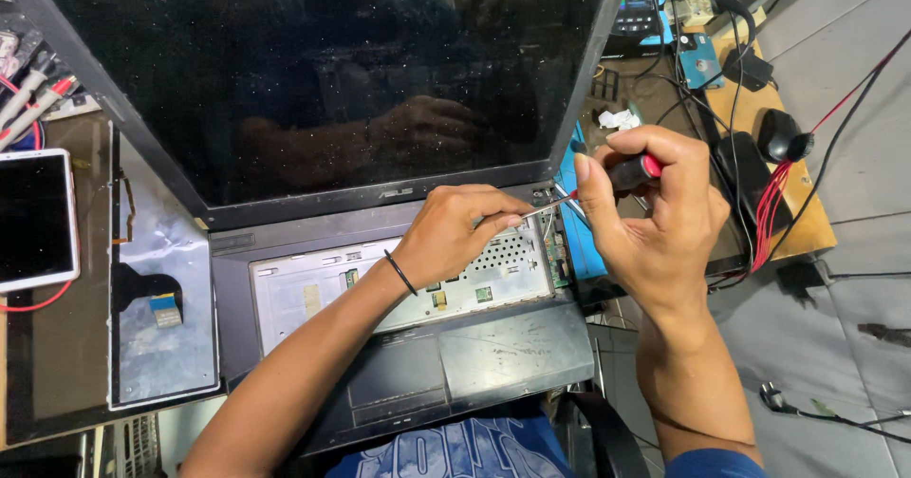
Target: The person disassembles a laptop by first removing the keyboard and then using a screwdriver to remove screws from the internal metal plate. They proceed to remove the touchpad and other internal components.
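Opened laptop (pixel 418 345), keyboard removed, rests in person's lap. Left hand (pixel 454 236) on its bare metal tray, fingers pinched around screwdriver tip near right hinge. Right hand (pixel 655 217), just right of the laptop, clenches red-black screwdriver (pixel 622 174); shaft runs leftward and slightly down toward hinge corner.

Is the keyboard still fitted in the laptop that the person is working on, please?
No: the laptop shows a bare metal plate where keys would sit, beneath the left hand.
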